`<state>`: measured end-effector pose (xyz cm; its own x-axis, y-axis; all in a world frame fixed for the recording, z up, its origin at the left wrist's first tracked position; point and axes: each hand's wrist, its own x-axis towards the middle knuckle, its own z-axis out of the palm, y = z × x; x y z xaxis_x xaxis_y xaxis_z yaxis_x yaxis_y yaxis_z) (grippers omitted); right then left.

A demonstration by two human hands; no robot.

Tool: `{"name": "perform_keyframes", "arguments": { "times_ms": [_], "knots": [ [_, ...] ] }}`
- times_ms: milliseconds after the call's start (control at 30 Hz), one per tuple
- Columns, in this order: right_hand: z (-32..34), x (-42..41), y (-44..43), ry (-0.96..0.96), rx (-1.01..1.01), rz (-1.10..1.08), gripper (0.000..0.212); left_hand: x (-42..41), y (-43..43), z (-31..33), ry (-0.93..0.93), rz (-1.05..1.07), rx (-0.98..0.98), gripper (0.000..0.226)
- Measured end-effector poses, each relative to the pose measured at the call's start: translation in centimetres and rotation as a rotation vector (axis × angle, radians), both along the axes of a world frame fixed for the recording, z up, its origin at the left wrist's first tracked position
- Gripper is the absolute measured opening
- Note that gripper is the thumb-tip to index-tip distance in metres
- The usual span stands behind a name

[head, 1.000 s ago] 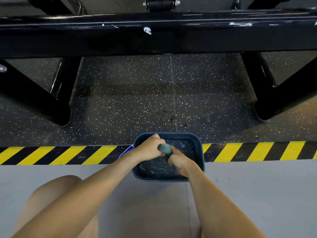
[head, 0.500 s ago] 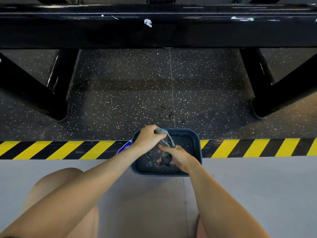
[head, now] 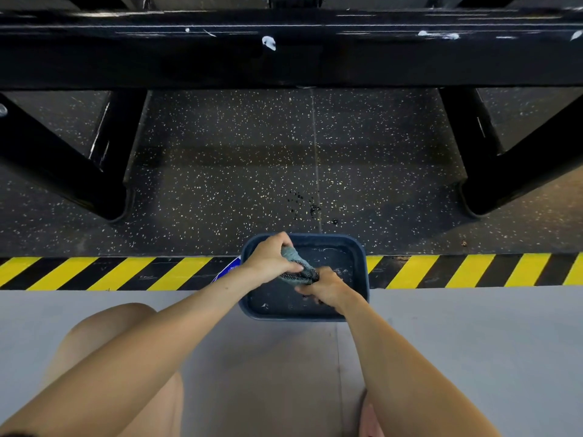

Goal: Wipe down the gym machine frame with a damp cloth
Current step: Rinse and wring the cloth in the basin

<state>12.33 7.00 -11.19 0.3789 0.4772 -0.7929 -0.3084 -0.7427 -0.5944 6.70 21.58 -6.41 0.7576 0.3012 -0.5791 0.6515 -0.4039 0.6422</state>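
A wet grey-green cloth (head: 295, 266) is twisted between both hands over a dark blue tub (head: 358, 247) with water in it. My left hand (head: 269, 258) grips the upper end of the cloth. The lower end is gripped by my right hand (head: 325, 287), just above the water. The black gym machine frame (head: 284, 64) runs as a wide horizontal beam across the top, with white smears on it, well beyond the tub.
Two black frame legs (head: 63, 171) (head: 517, 171) slant down to the speckled rubber floor on either side. A yellow-black hazard stripe (head: 126, 272) crosses the floor beside the tub. Water drops (head: 310, 208) dot the floor behind the tub. My knee (head: 120, 335) shows low left.
The cloth was lifted and stretched out half a second ago; now both hands have closed in and twisted it tight again over the tub.
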Motion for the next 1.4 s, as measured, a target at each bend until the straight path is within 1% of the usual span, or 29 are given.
{"name": "perform_keyframes", "arguments": {
  "times_ms": [67,133,167,267,333,400,433,500,533,567,600,633,667,733,767,800,833,867,900,933,967,1000,1033,1100,1133,1200,1267,1333,1400],
  "knots": [
    [-0.1,0.1,-0.2,-0.007,0.029,-0.003,0.032,0.0,0.5,0.0,-0.084,-0.048,0.063,0.019],
    [-0.2,0.4,-0.5,0.039,0.062,-0.079,0.041,0.0,1.3,0.2,-0.106,-0.083,0.079,0.021],
    [-0.2,0.6,-0.6,0.08,0.064,-0.127,0.042,0.0,1.6,0.5,-0.102,-0.118,0.08,0.023],
    [0.3,1.0,-0.6,0.157,0.058,-0.22,0.022,0.2,2.2,1.3,-0.092,-0.247,0.127,0.025],
    [0.8,1.1,-0.6,0.192,0.045,-0.265,0.018,0.4,2.0,1.9,-0.099,-0.349,0.204,0.025],
    [1.1,1.4,-0.6,0.249,0.044,-0.326,0.02,0.4,1.6,2.6,-0.097,-0.503,0.309,0.028],
    [1.3,1.4,-0.6,0.293,0.054,-0.359,0.022,0.4,1.2,3.0,-0.091,-0.617,0.392,0.031],
    [1.4,1.5,-0.6,0.428,0.15,-0.451,0.027,0.4,-0.1,4.0,-0.132,-0.902,0.614,0.031],
    [1.5,1.5,-0.5,0.505,0.225,-0.506,0.03,0.4,-0.9,4.1,-0.182,-1.027,0.696,0.028],
    [1.8,1.4,-0.5,0.566,0.291,-0.559,0.03,0.3,-1.7,4.1,-0.23,-1.099,0.734,0.025],
    [1.9,1.4,-0.5,0.613,0.344,-0.6,0.03,0.3,-2.5,3.8,-0.267,-1.112,0.727,0.025],
    [2.0,1.4,-0.5,0.649,0.376,-0.628,0.033,0.2,-3.0,3.3,-0.288,-1.066,0.67,0.03],
    [2.1,1.4,-0.6,0.679,0.403,-0.65,0.038,0.1,-3.3,2.8,-0.283,-0.957,0.566,0.04],
    [1.9,1.2,-0.8,0.72,0.417,-0.693,0.041,0.2,-3.2,2.1,-0.24,-0.681,0.285,0.068],
    [1.9,1.0,-0.9,0.73,0.409,-0.703,0.039,0.3,-2.8,1.7,-0.207,-0.582,0.186,0.085],
    [1.8,0.9,-1.1,0.742,0.409,-0.698,0.038,0.4,-2.2,1.4,-0.145,-0.539,0.128,0.102],
    [1.9,0.8,-1.2,0.75,0.409,-0.682,0.037,0.6,-1.5,1.1,-0.061,-0.562,0.107,0.114],
    [2.0,0.7,-1.3,0.772,0.423,-0.654,0.035,0.6,-1.0,0.8,0.035,-0.638,0.101,0.12],
    [2.1,0.7,-1.4,0.777,0.436,-0.613,0.034,0.7,-0.5,0.5,0.123,-0.725,0.097,0.121],
    [2.3,0.6,-1.4,0.766,0.44,-0.559,0.033,0.7,-0.4,0.2,0.176,-0.789,0.102,0.119],
    [2.6,0.6,-1.3,0.734,0.422,-0.488,0.034,0.6,-0.4,-0.1,0.176,-0.818,0.137,0.114],
    [2.7,0.7,-1.1,0.692,0.384,-0.41,0.036,0.6,-0.6,-0.4,0.135,-0.824,0.2,0.105],
    [2.8,0.8,-0.7,0.645,0.337,-0.328,0.04,0.4,-0.9,-0.5,0.076,-0.823,0.274,0.091],
    [3.1,1.4,0.4,0.519,0.195,-0.164,0.052,0.4,-1.4,-0.7,-0.034,-0.805,0.385,0.056],
    [3.3,1.8,1.1,0.423,0.107,-0.061,0.056,0.4,-1.6,-0.6,-0.068,-0.776,0.409,0.041],
    [3.6,2.3,2.1,0.198,-0.047,0.168,0.057,0.6,-1.8,-0.3,-0.083,-0.737,0.444,0.022],
    [3.5,2.4,2.7,-0.006,-0.145,0.322,0.044,1.0,-1.8,-0.1,-0.057,-0.748,0.463,0.015],
    [3.4,1.9,2.9,-0.13,-0.19,0.36,0.026,1.2,-1.8,-0.2,0.02,-0.733,0.424,0.012],
    [3.2,1.5,3.2,-0.285,-0.214,0.439,0.023,1.5,-1.9,-0.2,0.085,-0.692,0.408,0.01]
  ]
}}
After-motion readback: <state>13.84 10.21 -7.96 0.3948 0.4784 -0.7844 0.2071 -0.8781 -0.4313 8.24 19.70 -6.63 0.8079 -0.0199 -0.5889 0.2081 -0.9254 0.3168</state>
